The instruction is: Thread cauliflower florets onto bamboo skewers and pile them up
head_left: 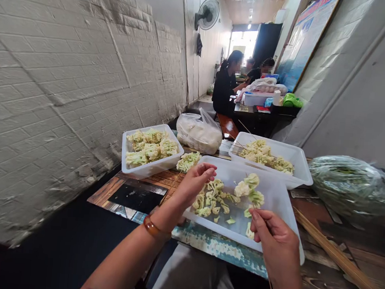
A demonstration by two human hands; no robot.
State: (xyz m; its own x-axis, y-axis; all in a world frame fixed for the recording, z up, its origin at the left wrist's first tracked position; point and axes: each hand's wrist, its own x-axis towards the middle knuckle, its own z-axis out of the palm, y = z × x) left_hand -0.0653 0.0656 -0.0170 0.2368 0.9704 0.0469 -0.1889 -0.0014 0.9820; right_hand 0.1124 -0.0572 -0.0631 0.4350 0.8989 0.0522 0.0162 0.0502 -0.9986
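Note:
My right hand [272,234] is closed on a cauliflower skewer [251,191], pinching it just below the florets at the right side of the white tray. Its thin stick runs down past my wrist. My left hand [198,181], with an amber bangle on the wrist, hovers over the tray's left side. Its fingers are loosely bent with the thumb apart, and nothing shows between them. Loose cauliflower florets [213,198] lie in the white tray [275,196] between my hands. Beyond my left hand rests another cauliflower skewer [188,161], its stick pointing toward me.
White bins with cauliflower skewers stand at the left [148,172] and back right [301,172]. A white plastic bag [198,131] sits between them. Bundled bamboo sticks [337,256] and a bag of greens [354,185] lie right. Other people [227,84] sit farther back.

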